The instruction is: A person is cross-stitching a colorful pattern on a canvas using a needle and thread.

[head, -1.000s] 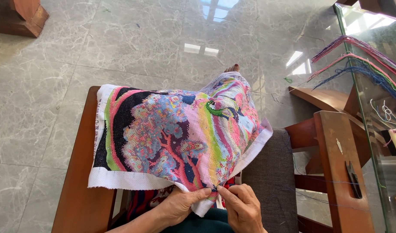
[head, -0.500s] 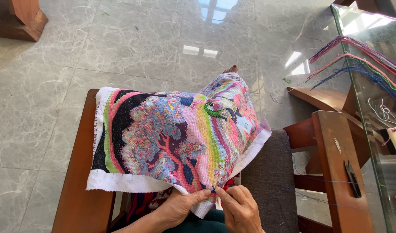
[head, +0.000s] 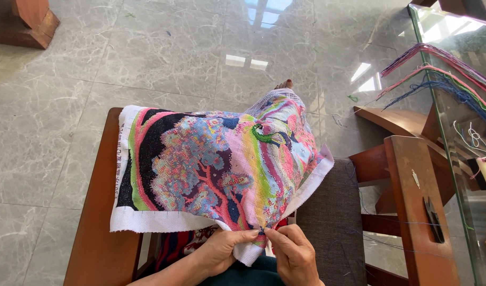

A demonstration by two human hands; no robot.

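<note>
A multicoloured cross-stitch cloth with a white border (head: 211,175) lies draped over a lap and a brown wooden chair arm (head: 97,233). The left hand (head: 222,249) grips its lower edge; the right hand (head: 293,254) pinches there beside it. Coloured thread skeins (head: 444,74) hang over a glass tabletop (head: 465,159).

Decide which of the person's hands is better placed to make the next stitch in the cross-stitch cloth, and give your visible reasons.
Probably the right hand: its fingertips pinch at the near edge of the cross-stitch cloth, where the stitching meets the white border. The left hand grips that edge from below, steadying it. No needle can be made out.
</note>
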